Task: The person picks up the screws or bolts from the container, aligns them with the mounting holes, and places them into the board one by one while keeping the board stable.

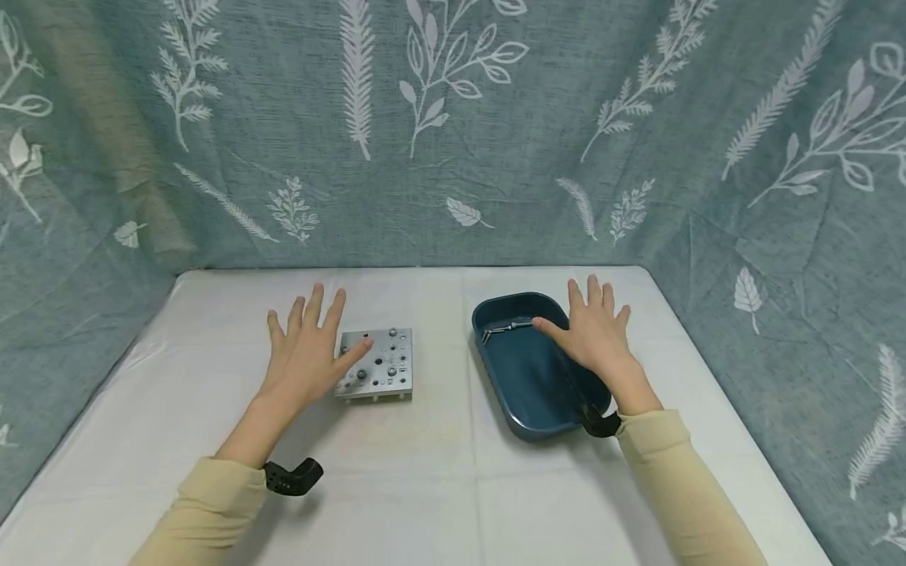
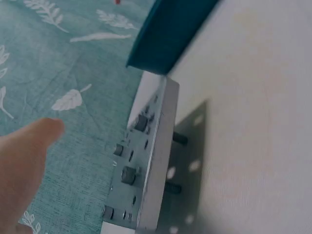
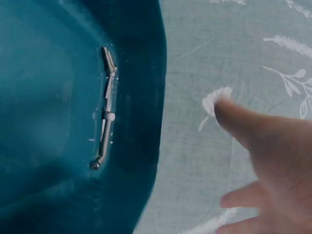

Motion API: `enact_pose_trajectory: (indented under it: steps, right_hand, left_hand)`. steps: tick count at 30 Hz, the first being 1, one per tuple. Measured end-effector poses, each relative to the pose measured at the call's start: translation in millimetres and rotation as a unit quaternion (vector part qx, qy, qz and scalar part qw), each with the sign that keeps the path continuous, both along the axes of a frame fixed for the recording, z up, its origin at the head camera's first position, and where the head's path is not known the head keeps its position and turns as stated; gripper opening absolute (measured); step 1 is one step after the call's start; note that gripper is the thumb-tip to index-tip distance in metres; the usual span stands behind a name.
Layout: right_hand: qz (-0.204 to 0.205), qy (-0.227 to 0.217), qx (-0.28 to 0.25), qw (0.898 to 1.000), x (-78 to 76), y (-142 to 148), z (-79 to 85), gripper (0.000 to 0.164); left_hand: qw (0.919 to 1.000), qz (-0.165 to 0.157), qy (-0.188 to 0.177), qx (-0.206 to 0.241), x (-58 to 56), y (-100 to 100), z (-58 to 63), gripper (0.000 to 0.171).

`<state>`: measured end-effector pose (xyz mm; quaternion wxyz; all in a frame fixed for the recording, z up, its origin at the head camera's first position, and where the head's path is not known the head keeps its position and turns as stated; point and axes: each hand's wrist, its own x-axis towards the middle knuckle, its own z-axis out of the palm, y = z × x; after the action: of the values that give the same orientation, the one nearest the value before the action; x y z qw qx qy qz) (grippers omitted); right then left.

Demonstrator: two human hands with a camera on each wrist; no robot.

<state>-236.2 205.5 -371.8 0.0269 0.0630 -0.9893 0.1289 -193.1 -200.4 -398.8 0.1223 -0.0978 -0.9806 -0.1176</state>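
My left hand [image 1: 303,358] is spread with straight fingers above the left side of a silver metal plate [image 1: 396,383], holding nothing. In the left wrist view the plate [image 2: 158,165] shows holes and several dark bolt heads [image 2: 128,175] on top, with threaded ends [image 2: 173,188] sticking out below. My right hand [image 1: 597,334], also spread, hovers over the right side of a dark blue tray [image 1: 527,385] and holds nothing. Along the tray's far end lies a thin jointed metal piece [image 1: 511,325]; the right wrist view shows its links and rounded end [image 3: 108,117], but its exact kind is unclear.
A white cloth [image 1: 425,503] covers the table under the plate and tray. Behind and beside it hangs a grey-green leaf-print curtain [image 1: 396,212]. A black wrist mount [image 1: 293,477] juts from the left sleeve, another [image 1: 600,422] from the right, beside the tray's near right corner.
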Motion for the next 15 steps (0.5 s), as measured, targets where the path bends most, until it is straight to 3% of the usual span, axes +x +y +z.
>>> enact_pose_trajectory:
  steps: [4,7,11,13,15]
  right_hand:
    - [0.018,0.097,-0.085,0.991,2.1,2.2,0.3,0.058]
    - [0.05,0.119,-0.164,0.978,1.0,2.7,1.1,0.038]
    - [0.08,0.079,-0.258,0.96,-6.9,1.0,-1.8,0.027]
    - [0.081,0.03,-0.325,0.942,-12.4,-1.5,-5.6,0.026]
    - [0.075,-0.022,-0.393,0.916,-18.7,-5.5,-10.5,0.028]
  left_hand:
    - [0.999,-0.001,-0.014,0.044,8.1,3.0,-0.5,0.095]
    - [0.9951,0.0,-0.025,0.095,16.1,4.9,-4.5,0.098]
    - [0.9854,0.011,-0.047,0.163,25.4,5.8,-15.6,0.106]
    - [0.979,0.022,-0.061,0.193,30.0,6.3,-21.5,0.11]
    - [0.9714,0.034,-0.071,0.224,34.0,7.0,-27.9,0.111]
